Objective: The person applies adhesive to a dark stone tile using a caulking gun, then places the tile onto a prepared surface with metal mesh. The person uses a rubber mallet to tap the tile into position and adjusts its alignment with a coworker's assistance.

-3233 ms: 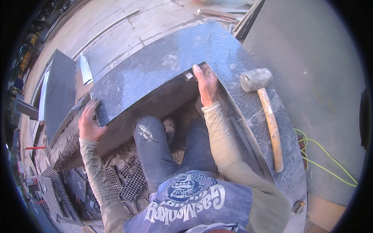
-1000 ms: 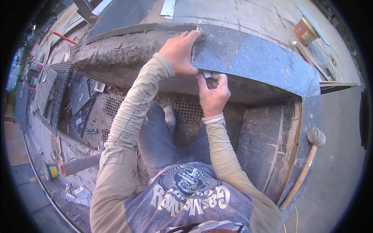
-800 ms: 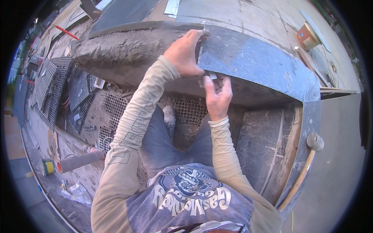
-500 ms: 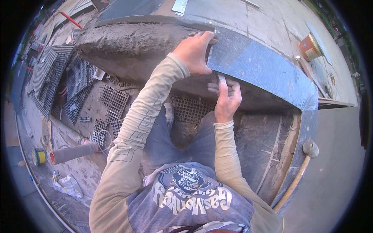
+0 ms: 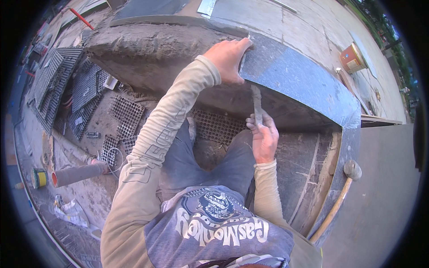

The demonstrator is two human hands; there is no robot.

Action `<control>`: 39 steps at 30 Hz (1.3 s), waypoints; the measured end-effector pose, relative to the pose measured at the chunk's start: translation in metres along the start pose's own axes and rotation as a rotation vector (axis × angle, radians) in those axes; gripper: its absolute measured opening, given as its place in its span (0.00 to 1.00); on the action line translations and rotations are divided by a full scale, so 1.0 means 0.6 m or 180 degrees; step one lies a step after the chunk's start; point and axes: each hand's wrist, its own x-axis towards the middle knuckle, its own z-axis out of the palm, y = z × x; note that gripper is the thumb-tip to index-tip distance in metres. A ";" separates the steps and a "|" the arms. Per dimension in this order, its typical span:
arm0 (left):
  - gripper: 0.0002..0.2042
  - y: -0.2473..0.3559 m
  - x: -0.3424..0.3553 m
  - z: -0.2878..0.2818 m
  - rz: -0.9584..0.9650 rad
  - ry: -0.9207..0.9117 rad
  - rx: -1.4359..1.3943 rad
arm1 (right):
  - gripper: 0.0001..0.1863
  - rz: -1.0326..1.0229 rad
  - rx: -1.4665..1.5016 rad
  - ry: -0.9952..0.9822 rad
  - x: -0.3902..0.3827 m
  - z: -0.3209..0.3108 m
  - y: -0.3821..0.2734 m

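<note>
My left hand [image 5: 229, 61] is bent round the exposed end of a grey stone slab [image 5: 299, 73], with fingertips at its upper edge and thumb at its lower edge. Whether a small piece sits inside that grip is hidden. Below the slab's front edge, my right hand [image 5: 263, 136] pinches a narrow strip [image 5: 257, 100] smeared with grey mortar. The strip points up toward the underside of the slab. I cannot tell whether it is a tool blade. Rough mortar bedding [image 5: 147, 44] runs along the wall top left of the slab.
A mallet [image 5: 352, 170] leans against the slab-topped side on the right. A brownish bucket [image 5: 353, 59] stands on the far paving. Black grid mats [image 5: 85, 87], a pipe [image 5: 78, 175] and a yellow-banded tub [image 5: 39, 177] lie at left. My legs are between the walls.
My right hand has drawn down and back from the slab's underside, bringing the mortar-coated strip into clear view. My left hand stays at the slab's end. The head view has shifted slightly.
</note>
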 end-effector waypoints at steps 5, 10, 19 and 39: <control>0.36 -0.002 -0.002 0.010 0.0073 -0.0007 0.0102 | 0.21 0.0591 -0.0311 0.0216 -0.003 -0.023 0.047; 0.34 -0.001 -0.006 0.017 -0.0019 0.0237 0.0217 | 0.20 0.0733 -0.0781 0.0280 -0.041 -0.046 0.055; 0.26 0.062 -0.046 0.028 -0.2061 0.0398 0.0072 | 0.25 0.0118 0.1004 -0.0694 0.005 0.056 -0.023; 0.14 0.105 -0.093 0.040 -0.2101 0.1438 -0.1802 | 0.20 -0.0602 0.0256 -0.0507 0.086 0.113 -0.038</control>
